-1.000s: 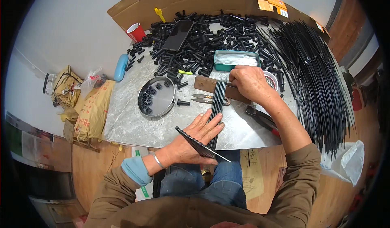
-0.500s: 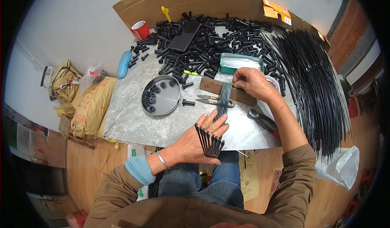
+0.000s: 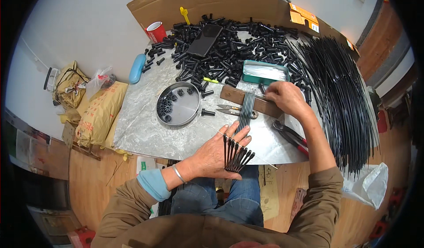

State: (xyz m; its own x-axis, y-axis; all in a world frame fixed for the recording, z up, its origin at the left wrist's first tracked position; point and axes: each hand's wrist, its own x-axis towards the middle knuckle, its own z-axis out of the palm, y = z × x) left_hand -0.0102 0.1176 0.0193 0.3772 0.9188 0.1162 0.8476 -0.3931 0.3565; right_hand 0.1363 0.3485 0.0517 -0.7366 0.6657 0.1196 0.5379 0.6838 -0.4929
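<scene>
My left hand (image 3: pixel 214 155) lies palm down near the table's front edge, its fingers over a flat row of thin dark cords (image 3: pixel 246 115). Black looped ends (image 3: pixel 236 153) fan out across that hand, with a thin pale rod (image 3: pixel 263 161) running through them. The far ends of the cords rest on a brown wooden block (image 3: pixel 232 94). Just right of those ends is my right hand (image 3: pixel 286 98), fingers curled together above the block; whatever is between the fingertips is too small to tell. Snips (image 3: pixel 229 110) lie partly beneath the cords.
Pliers (image 3: pixel 289 135) with red handles lie right of the cords. A round metal dish (image 3: pixel 194 111) holds black pieces. Behind are a green tin (image 3: pixel 256 79) of white sticks, a phone (image 3: pixel 205 40) and heaped black bolt-like parts (image 3: pixel 260 44). Long black strands (image 3: pixel 340 97) cover the right side.
My right hand has moved right, away from the far ends of the cords. My left hand stays on the cords, while the looped ends have tilted and spread to the right.
</scene>
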